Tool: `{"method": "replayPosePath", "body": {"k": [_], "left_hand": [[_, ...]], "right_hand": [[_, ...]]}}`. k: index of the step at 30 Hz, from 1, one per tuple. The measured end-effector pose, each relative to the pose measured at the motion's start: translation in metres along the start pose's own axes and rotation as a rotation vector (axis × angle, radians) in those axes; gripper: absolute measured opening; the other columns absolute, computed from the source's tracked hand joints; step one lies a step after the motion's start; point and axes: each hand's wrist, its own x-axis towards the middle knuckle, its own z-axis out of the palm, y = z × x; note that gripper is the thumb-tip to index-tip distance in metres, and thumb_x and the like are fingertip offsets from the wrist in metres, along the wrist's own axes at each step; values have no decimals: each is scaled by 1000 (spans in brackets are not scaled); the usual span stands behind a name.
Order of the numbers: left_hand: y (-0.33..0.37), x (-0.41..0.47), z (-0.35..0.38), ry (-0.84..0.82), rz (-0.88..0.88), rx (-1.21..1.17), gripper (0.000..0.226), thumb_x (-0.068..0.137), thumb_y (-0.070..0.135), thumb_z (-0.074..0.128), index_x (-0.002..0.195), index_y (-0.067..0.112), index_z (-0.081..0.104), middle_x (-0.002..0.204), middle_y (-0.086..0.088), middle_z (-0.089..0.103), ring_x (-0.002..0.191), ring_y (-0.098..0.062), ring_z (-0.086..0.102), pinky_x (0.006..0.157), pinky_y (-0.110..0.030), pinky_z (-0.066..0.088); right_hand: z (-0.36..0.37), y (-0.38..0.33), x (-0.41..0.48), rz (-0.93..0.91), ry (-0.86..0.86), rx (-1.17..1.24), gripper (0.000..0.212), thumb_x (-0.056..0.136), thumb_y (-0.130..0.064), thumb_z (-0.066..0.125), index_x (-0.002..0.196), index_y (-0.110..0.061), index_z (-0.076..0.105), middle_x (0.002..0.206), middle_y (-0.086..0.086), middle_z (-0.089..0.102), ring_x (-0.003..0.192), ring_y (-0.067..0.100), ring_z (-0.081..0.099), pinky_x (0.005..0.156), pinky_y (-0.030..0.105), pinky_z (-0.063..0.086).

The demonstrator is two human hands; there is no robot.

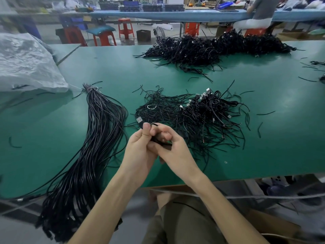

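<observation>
Smooth green table [263, 138], workshop benches behind. Glossy black cable bundle [98, 138], tied at top, lies left. Tangled short-cable pile [202, 117] at centre. Left hand [139, 152] and right hand [174, 152] pinch one thin black cable [161, 142] just before the pile, its metal USB plug [139, 119] upward.

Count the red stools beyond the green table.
5 stools: far left; next to it, cushioned; just behind that; centre; far right, being sat on. More may be hidden behind the benches.
</observation>
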Motion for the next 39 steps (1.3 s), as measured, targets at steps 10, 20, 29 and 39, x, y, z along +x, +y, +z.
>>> {"method": "replayPosePath", "body": {"k": [10,20,29,39], "left_hand": [[14,-1,-32,-122,107,661,24,94,22,57,94,5,74,110,-27,69,107,-32,68,89,-29,57],[5,-2,-44,124,118,770,20,83,35,69,82,16,75,64,4,72,57,-2,62,57,-15,49],[-8,-9,-48,98,61,590,24,87,31,68,93,11,79,85,-10,77,79,-20,71,78,-31,60],[-6,-10,-57,-57,-44,423,27,93,32,69,100,8,78,85,-12,69,83,-22,61,83,-37,49]], "right_hand": [[-12,-7,-6,-122,65,-434,51,88,2,72,136,-12,63,106,1,59,98,8,59,91,10,44],[-8,-6,-12,-27,-109,-688,55,97,-39,61,141,-8,51,118,-2,49,104,14,55,91,29,45],[-3,1,-17,83,-171,-610,61,106,-43,41,158,-14,25,135,-1,39,126,19,48,103,32,40],[-3,1,-16,71,-109,-339,40,102,-32,58,139,-22,49,120,-4,47,106,5,58,102,26,45]]}}
